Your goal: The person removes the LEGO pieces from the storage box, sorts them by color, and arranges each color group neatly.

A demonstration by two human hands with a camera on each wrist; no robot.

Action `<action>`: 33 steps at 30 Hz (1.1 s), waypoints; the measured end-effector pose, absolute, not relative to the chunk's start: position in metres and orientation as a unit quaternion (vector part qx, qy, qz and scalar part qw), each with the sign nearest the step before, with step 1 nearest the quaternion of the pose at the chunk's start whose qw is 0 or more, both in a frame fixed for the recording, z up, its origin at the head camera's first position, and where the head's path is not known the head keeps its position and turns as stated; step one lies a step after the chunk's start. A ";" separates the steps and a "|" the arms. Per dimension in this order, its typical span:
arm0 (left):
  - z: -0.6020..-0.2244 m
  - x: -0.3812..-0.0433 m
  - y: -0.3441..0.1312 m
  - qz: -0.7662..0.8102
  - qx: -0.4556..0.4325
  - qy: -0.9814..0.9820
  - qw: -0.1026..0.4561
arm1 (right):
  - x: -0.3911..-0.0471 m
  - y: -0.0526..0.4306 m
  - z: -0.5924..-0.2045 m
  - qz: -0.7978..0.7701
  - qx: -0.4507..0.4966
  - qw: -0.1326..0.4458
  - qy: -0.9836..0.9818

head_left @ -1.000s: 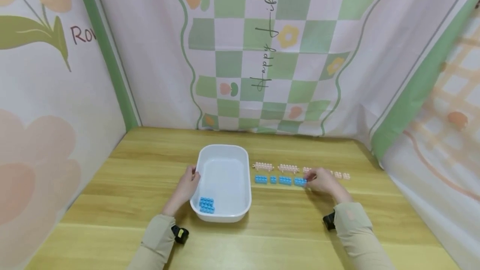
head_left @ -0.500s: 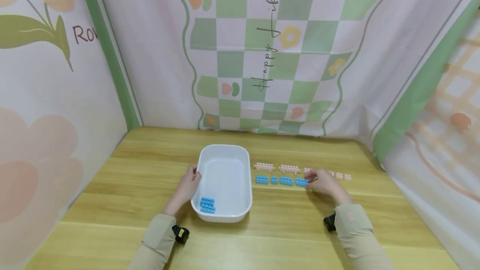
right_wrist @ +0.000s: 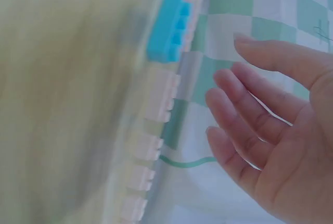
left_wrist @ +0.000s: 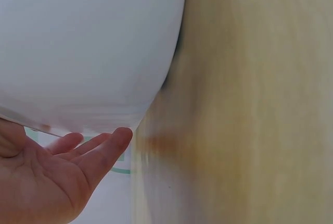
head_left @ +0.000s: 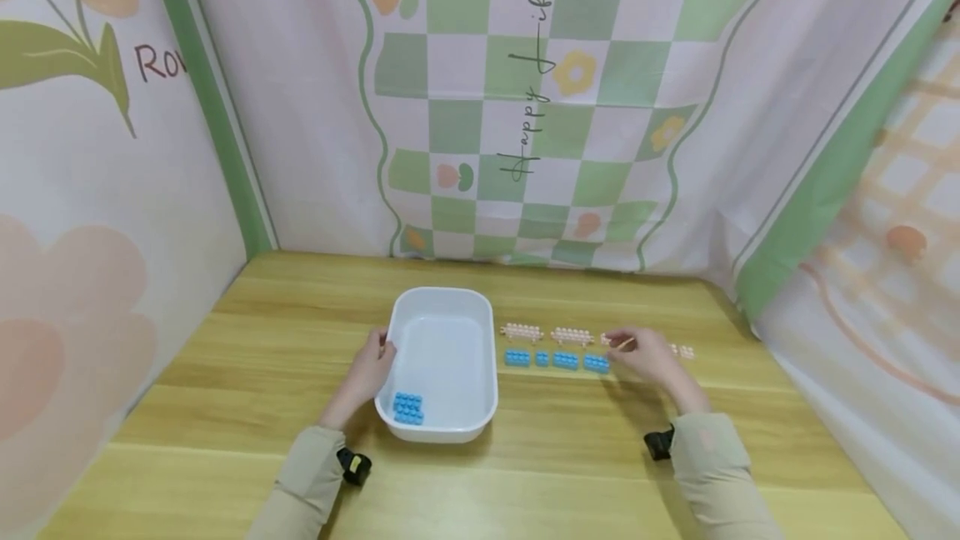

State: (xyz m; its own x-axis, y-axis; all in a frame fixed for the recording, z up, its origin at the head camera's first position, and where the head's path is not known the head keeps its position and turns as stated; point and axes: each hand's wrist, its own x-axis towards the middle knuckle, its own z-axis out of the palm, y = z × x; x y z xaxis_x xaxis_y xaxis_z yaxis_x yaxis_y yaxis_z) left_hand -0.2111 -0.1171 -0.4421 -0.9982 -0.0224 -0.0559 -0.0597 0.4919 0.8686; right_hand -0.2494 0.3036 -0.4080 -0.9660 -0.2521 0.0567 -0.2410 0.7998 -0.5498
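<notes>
My left hand (head_left: 374,367) holds the left side of a white plastic tub (head_left: 450,357), thumb at the rim and fingers along the outer wall. In the left wrist view those fingers (left_wrist: 96,161) reach under the wall's curve. Two blue toy bricks (head_left: 408,408) lie in the tub's near left corner. My right hand (head_left: 647,354) hovers with nothing in it, just right of a blue brick (head_left: 596,363) that ends the front row. The right wrist view shows its spread, slightly bent fingers (right_wrist: 250,114) apart from the bricks. Behind it, part of the pink row is hidden.
Several blue bricks (head_left: 517,357) form a row on the wooden table (head_left: 555,457), right of the tub. Pink bricks (head_left: 572,336) make a second row behind them. A patterned curtain (head_left: 517,215) hangs at the table's back edge.
My right hand has let go of the end blue brick and lifted slightly, its fingers now over the pink row. The brick stays in the row. The left hand has kept its hold on the tub.
</notes>
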 end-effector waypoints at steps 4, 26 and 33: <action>-0.441 -0.211 -0.118 0.503 -0.024 0.864 0.021 | -0.250 0.298 -0.401 -0.293 -0.141 -0.012 0.946; -0.443 -0.213 -0.119 0.505 -0.018 0.863 0.005 | -0.248 0.207 -0.390 -0.328 -0.258 -0.050 0.907; -0.444 -0.213 -0.117 0.504 -0.017 0.863 -0.001 | -0.244 0.177 -0.389 -0.340 -0.285 -0.029 0.896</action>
State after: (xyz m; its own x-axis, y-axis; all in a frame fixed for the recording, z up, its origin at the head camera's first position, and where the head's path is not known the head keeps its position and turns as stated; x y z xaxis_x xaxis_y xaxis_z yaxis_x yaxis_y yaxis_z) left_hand -0.2128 -0.1172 -0.4443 -0.9994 -0.0303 -0.0153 -0.0283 0.4912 0.8706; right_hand -0.2438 0.1774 -0.3888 -0.8359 -0.4907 0.2459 -0.5303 0.6067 -0.5922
